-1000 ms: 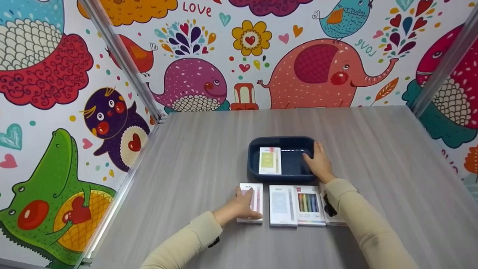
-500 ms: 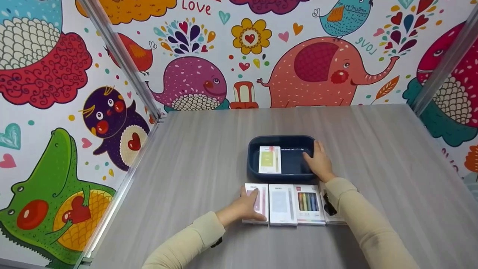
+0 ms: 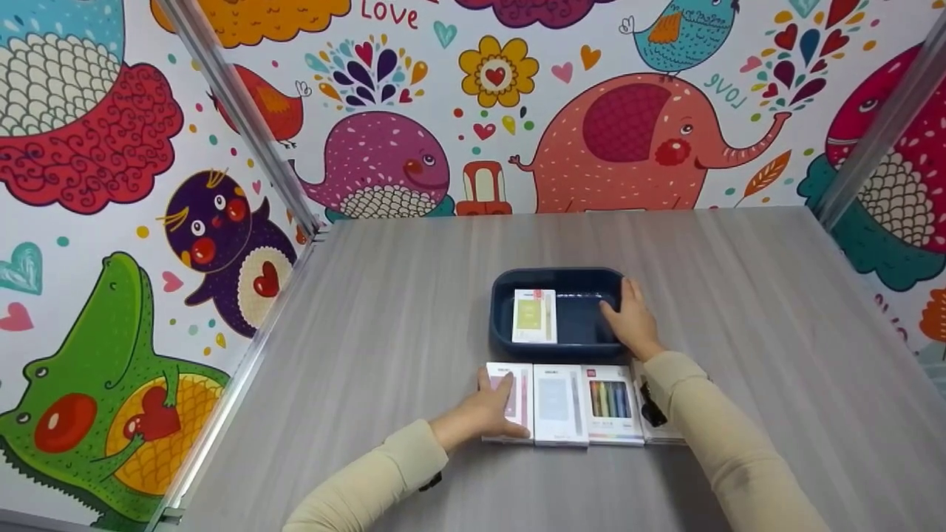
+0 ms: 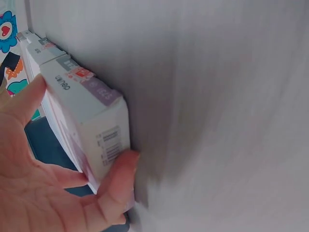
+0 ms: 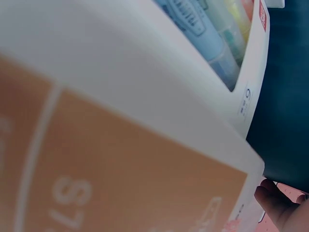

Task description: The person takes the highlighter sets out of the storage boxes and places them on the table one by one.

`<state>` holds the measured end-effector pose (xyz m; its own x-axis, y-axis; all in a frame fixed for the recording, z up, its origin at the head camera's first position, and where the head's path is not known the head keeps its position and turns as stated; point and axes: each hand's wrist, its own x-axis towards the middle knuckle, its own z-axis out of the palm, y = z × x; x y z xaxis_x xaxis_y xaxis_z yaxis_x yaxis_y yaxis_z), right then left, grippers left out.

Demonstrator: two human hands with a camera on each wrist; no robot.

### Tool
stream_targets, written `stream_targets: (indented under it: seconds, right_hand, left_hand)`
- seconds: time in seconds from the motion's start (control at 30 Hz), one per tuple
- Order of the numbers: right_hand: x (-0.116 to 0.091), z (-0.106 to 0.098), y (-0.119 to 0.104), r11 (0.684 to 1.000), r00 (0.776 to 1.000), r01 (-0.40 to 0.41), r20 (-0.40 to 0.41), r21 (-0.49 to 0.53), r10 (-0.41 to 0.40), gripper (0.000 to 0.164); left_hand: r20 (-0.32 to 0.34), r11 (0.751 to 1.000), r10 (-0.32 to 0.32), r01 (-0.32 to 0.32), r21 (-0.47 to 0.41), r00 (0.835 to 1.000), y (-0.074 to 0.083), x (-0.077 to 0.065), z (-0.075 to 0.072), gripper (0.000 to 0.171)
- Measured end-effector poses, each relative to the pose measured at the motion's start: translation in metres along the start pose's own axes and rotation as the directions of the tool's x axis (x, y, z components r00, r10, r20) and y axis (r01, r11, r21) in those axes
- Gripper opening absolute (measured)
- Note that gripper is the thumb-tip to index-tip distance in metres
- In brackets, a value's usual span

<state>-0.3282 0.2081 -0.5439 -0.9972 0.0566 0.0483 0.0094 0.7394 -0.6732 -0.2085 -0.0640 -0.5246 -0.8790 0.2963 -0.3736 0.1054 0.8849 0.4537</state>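
My left hand (image 3: 488, 412) grips a white box with a pink panel (image 3: 522, 399) at the left end of a row on the table. In the left wrist view, the thumb (image 4: 118, 186) lies along the barcode end and the other fingers reach to its far side and face. My right hand (image 3: 635, 321) holds the right rim of a dark blue tray (image 3: 584, 350), thumb inside and fingers outside. A white box with a yellow-green panel (image 3: 533, 316) lies in the tray's left half.
Beside the pink-panelled box lie a white box with a pale blue panel (image 3: 558, 406) and a windowed box of coloured marker pens (image 3: 612, 403). A brown-panelled box (image 5: 145, 159) continues the row, partly under the right forearm. A patterned wall (image 3: 488, 133) stands behind the table.
My left hand has slid the pink-panelled box right, closing the gap to the pale blue one. It has barely moved over the last half second. The right hand and tray stay put.
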Motion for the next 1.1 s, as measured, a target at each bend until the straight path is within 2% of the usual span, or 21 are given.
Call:
stream_targets:
  seconds: [0.63, 0.9, 1.1]
  right_hand:
    - [0.000, 0.000, 0.000, 1.000, 1.000, 0.008, 0.000, -0.010, -0.008, 0.071]
    - [0.000, 0.000, 0.000, 1.000, 1.000, 0.008, -0.005, -0.018, -0.009, 0.071]
    - [-0.001, -0.001, -0.001, 1.000, 1.000, 0.003, -0.004, -0.029, -0.004, 0.070]
  left_hand:
    - [0.013, 0.999, -0.008, 0.007, 0.048, 1.000, 0.004, -0.005, -0.007, 0.103]
    - [-0.001, 0.996, 0.006, -0.006, 0.091, 1.000, 0.012, -0.003, -0.016, 0.104]
    - [-0.054, 0.976, 0.060, -0.047, 0.211, 0.997, 0.019, 0.001, -0.025, 0.103]
